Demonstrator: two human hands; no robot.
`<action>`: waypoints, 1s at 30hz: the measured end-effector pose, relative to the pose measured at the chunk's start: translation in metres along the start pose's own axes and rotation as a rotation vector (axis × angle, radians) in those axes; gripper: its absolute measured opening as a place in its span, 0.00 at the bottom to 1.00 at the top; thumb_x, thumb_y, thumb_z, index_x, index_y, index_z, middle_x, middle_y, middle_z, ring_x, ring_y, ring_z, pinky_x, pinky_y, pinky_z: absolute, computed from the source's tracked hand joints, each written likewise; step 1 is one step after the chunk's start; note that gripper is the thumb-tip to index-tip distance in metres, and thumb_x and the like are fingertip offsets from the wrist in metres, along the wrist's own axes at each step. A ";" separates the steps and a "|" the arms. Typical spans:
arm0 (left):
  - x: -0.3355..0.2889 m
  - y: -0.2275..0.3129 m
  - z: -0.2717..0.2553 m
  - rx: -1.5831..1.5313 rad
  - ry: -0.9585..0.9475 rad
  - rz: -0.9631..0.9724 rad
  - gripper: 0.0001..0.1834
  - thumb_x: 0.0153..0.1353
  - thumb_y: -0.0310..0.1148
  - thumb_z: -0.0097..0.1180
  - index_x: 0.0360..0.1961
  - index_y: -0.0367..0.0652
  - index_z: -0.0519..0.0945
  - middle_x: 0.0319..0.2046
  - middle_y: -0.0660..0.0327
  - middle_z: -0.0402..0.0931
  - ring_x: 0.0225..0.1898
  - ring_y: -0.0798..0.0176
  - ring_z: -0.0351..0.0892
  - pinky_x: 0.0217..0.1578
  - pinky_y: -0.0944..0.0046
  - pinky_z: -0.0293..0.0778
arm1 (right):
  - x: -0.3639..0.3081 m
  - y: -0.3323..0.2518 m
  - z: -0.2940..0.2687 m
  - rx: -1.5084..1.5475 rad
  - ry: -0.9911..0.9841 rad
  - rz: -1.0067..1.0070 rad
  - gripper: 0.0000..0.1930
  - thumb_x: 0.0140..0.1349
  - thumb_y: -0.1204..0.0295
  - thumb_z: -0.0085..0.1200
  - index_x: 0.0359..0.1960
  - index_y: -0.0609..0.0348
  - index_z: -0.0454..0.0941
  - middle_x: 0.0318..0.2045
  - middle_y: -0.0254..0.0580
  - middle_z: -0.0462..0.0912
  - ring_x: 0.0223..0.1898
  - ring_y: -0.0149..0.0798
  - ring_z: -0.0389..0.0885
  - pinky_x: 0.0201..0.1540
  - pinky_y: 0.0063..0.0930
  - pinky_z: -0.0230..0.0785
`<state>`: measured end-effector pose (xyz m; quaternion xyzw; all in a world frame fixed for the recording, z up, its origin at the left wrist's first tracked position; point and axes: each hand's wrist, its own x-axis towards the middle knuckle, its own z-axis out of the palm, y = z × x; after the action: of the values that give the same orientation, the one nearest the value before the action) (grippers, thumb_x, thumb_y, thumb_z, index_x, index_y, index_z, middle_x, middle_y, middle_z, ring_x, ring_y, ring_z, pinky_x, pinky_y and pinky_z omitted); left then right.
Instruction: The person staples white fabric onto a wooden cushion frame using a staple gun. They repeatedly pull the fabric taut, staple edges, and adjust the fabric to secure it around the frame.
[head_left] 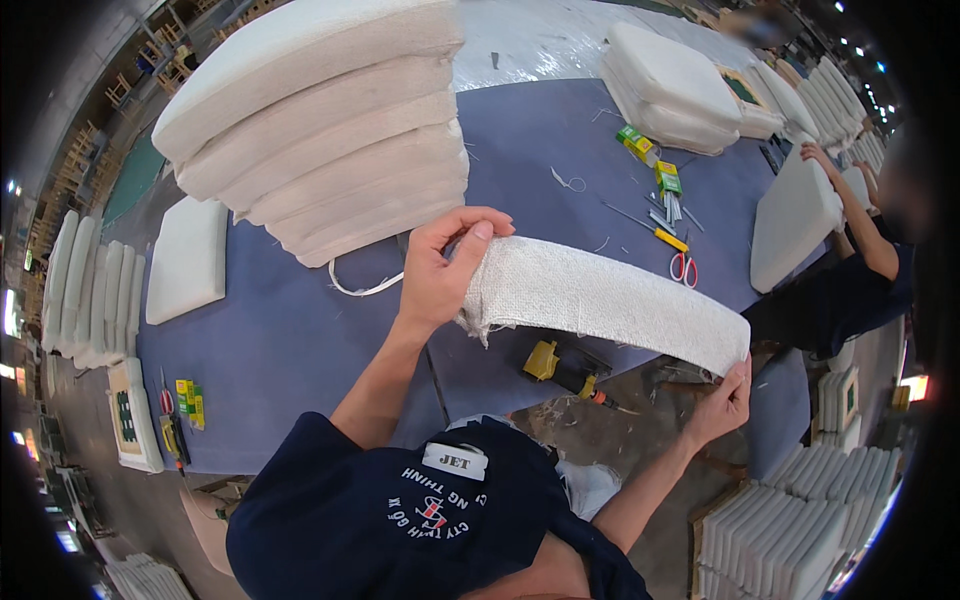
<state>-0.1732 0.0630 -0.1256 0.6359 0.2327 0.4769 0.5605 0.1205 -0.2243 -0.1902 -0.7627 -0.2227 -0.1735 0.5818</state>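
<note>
Between my two hands a white fabric-covered seat cushion [605,298] is held up on edge, its long narrow side facing up. My left hand [445,268] grips its left corner, thumb on the fabric and fingers curled over. At the far right end my right hand [722,405] closes on the lower corner. Loose threads and a ragged fabric edge hang along the cushion's underside near the left. Just below it, a yellow-and-black power tool [565,368], like a staple gun, lies at the table's near edge, partly hidden by the cushion.
A tall stack of white cushions [330,130] rises behind my left hand on the blue-grey table [280,400]. Scissors [684,268], a yellow-handled tool [670,239] and small boxes [668,178] lie right. A co-worker [850,240] handles another cushion [795,220]. More cushion stacks [800,520] stand lower right.
</note>
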 end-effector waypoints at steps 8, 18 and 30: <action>-0.001 0.002 -0.002 -0.007 0.001 -0.042 0.08 0.69 0.25 0.58 0.45 0.34 0.86 0.38 0.59 0.87 0.43 0.70 0.83 0.49 0.68 0.77 | 0.019 0.039 -0.007 0.044 -0.108 -0.023 0.18 0.78 0.70 0.49 0.57 0.75 0.81 0.52 0.48 0.87 0.48 0.33 0.82 0.50 0.28 0.73; 0.094 0.047 0.023 1.073 -0.822 -0.086 0.35 0.78 0.55 0.31 0.53 0.36 0.84 0.49 0.39 0.83 0.52 0.33 0.81 0.56 0.43 0.75 | 0.058 0.041 0.040 0.177 -0.150 -0.006 0.21 0.78 0.64 0.50 0.57 0.73 0.82 0.44 0.40 0.88 0.31 0.24 0.72 0.33 0.21 0.67; 0.119 -0.017 0.208 1.061 -1.180 0.092 0.35 0.79 0.49 0.26 0.57 0.28 0.78 0.55 0.34 0.78 0.57 0.29 0.78 0.60 0.37 0.71 | 0.056 0.032 0.051 0.230 -0.109 -0.007 0.19 0.78 0.66 0.50 0.51 0.77 0.83 0.51 0.47 0.89 0.30 0.25 0.76 0.34 0.22 0.73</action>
<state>0.0636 0.0644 -0.0827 0.9746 0.0671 -0.0904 0.1935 0.1854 -0.1745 -0.2007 -0.6984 -0.2751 -0.1073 0.6519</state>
